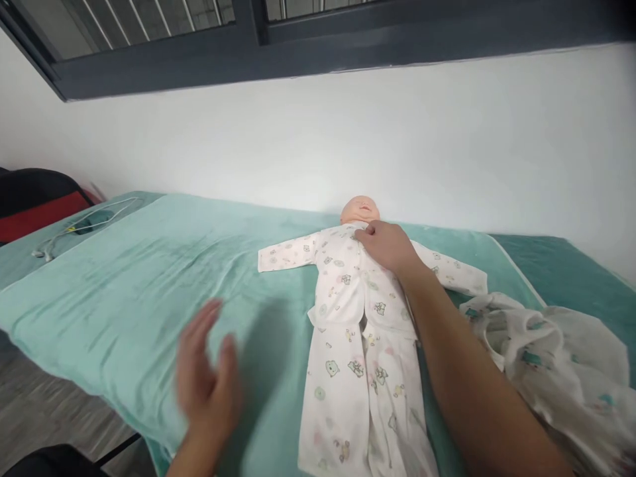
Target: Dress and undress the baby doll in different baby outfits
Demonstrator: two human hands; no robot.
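Observation:
A baby doll (360,209) lies on its back, dressed in a white long-sleeved baby shirt (338,281) and matching baby trousers (335,391) printed with small animals. Its sleeves stretch out to both sides, and the shirt's front edges part slightly near the waist. My right hand (388,245) rests on the chest just under the doll's chin, fingers curled in at the shirt's neckline. Blurred by motion, my left hand (209,371) hovers over the bed to the left of the trousers, thumb and fingers apart, holding nothing.
The doll lies on a bed with a green cover (149,285) against a white wall. A crumpled white plastic bag (571,358) is at the right. A white cord (94,222) and a black-and-red item (42,205) are at the far left. A dark window frame (318,50) runs above.

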